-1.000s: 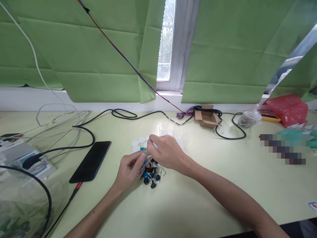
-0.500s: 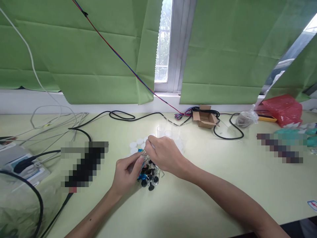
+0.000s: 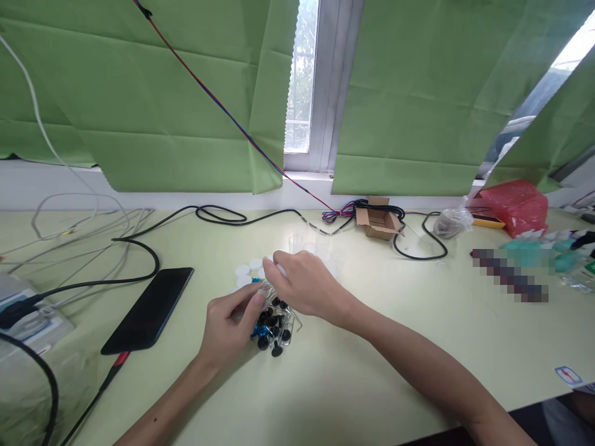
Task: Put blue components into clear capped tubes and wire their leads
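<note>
My left hand [image 3: 231, 320] pinches a small clear, see-through item [image 3: 266, 288] between thumb and fingers; I cannot make out its kind. Right against it, my right hand [image 3: 304, 279] has its fingers bent and closed, with their tips hidden, so what they hold does not show. Under both hands lies a pile of small hardware [image 3: 275, 328]: black round-headed pieces, blue pieces and bent metal hex keys. White round lids [image 3: 243, 271] lie behind the left hand. Clear cups [image 3: 295, 243] stand just beyond the right hand, partly covered by it.
At left lie a black phone [image 3: 147, 311] with a cable, and tangled wires. An open cardboard box [image 3: 379, 223] sits by the back wall with black cable around it. Farther right are a clear plastic bag [image 3: 450, 223] and a red bag [image 3: 518, 205].
The whole view has shifted slightly, so things sit a little farther left. Both hands stay together over the pile, with hardly any change in their grip.
</note>
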Available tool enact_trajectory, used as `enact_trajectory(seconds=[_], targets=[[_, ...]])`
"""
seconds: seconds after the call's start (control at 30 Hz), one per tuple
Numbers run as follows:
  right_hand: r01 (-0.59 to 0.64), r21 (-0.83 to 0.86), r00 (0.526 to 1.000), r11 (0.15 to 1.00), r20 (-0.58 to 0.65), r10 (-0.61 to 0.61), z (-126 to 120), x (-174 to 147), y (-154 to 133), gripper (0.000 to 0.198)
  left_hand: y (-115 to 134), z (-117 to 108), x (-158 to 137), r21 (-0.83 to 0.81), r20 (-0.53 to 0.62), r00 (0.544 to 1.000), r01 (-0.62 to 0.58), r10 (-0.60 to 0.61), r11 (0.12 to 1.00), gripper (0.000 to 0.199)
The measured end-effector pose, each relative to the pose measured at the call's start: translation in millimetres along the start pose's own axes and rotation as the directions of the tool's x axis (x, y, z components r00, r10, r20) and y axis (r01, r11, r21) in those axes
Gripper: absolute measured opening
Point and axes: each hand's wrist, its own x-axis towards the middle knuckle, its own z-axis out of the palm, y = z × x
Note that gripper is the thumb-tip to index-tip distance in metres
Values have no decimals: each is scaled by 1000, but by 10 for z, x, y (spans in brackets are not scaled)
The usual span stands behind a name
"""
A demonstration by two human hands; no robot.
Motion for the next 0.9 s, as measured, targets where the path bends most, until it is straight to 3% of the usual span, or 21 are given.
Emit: enact_trajectory(seconds=[0.1, 0.2, 0.33, 0.47, 0.63, 0.9], targets=[[94, 77, 995, 993, 32, -96, -81, 14, 21, 34, 39, -39, 33, -217, 108, 989, 124, -103, 968, 30], [187, 189, 982, 964, 3, -191, -113, 17, 43, 30, 56, -70, 42, -409, 223, 967, 208, -123, 889, 38], [292, 282, 956, 914, -73, -283, -54, 10, 67, 22, 64, -75, 25, -508, 290, 951, 247, -107, 825, 34], [239, 291, 971, 927, -87, -223, 23, 9, 73, 17, 114, -53, 28, -446, 259, 957, 241, -133, 862, 31], [145, 294, 989, 945, -60, -133, 35, 19, 63, 23, 179, -19, 13, -269, 125, 980, 186, -157, 945, 32], [77, 245, 997, 966, -17, -75, -20, 4, 5, 27, 91, 12, -69, -22, -19, 998, 63, -64, 998, 26]])
